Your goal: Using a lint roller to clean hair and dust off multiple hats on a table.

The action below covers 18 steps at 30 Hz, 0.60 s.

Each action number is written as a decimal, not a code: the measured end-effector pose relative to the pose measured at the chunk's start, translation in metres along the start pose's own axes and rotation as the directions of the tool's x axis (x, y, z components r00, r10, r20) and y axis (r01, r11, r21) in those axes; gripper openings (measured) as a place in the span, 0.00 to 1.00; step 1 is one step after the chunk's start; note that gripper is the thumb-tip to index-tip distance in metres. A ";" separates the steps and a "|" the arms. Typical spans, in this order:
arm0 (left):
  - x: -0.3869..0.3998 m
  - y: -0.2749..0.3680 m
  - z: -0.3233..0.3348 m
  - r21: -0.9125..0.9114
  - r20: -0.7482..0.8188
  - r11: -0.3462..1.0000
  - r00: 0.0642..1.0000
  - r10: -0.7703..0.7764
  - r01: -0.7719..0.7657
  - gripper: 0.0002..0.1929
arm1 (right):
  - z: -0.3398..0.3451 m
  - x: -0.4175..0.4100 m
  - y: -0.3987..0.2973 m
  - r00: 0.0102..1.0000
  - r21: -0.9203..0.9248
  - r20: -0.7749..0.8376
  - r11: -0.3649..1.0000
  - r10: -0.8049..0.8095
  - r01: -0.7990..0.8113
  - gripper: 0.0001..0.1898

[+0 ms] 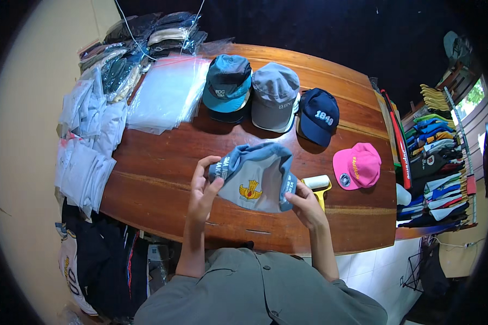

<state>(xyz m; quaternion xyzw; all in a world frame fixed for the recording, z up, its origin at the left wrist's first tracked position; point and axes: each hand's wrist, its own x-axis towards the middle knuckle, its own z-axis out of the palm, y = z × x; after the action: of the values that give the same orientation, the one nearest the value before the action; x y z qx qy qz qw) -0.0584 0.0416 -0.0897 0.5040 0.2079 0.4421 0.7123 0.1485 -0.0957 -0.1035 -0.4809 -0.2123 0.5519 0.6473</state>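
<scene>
Between my two hands hangs a grey-and-blue fabric cap [254,178], raised over the table with a yellow and red winged emblem on its pale panel. My left hand [204,189] pinches its left edge, thumb lying over a band that bears writing. On the other side, my right hand [308,203] grips the right edge the same way. Just beyond the right fingers lies a lint roller [316,183] with a white roll and yellow handle, partly hidden by that hand. A pink cap [358,165] rests farther right.
Behind stand a teal cap [227,83], a grey cap [275,95] and a navy cap [320,117] on the wooden table [158,162]. Clear plastic bags [168,93] lie left of them. Folded white packets [85,170] line the left edge. A clothes rack [439,162] stands right.
</scene>
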 end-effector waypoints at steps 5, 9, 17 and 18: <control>-0.005 -0.007 0.003 -0.041 0.079 0.960 0.959 -0.271 0.275 0.38 | -0.023 0.011 0.015 0.935 -0.642 -0.057 0.730 -0.351 0.235 0.17; -0.013 -0.035 0.004 -0.218 0.029 0.862 0.886 -0.462 0.457 0.39 | -0.013 0.009 0.003 0.652 -0.868 0.116 0.243 -0.749 0.433 0.16; -0.020 -0.069 0.009 -0.427 0.149 0.672 0.780 -0.608 0.605 0.17 | -0.022 0.001 -0.005 0.747 -0.655 0.083 0.529 -0.660 0.540 0.09; -0.018 -0.070 0.013 -0.267 -0.003 0.845 0.877 -0.481 0.463 0.17 | -0.021 -0.001 -0.006 0.806 -0.630 0.089 0.593 -0.586 0.501 0.07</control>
<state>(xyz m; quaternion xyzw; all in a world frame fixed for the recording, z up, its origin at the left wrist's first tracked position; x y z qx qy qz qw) -0.0292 0.0123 -0.1506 0.3243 0.2910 0.2939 0.8508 0.1682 -0.1049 -0.1078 -0.6133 -0.4777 0.1927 0.5987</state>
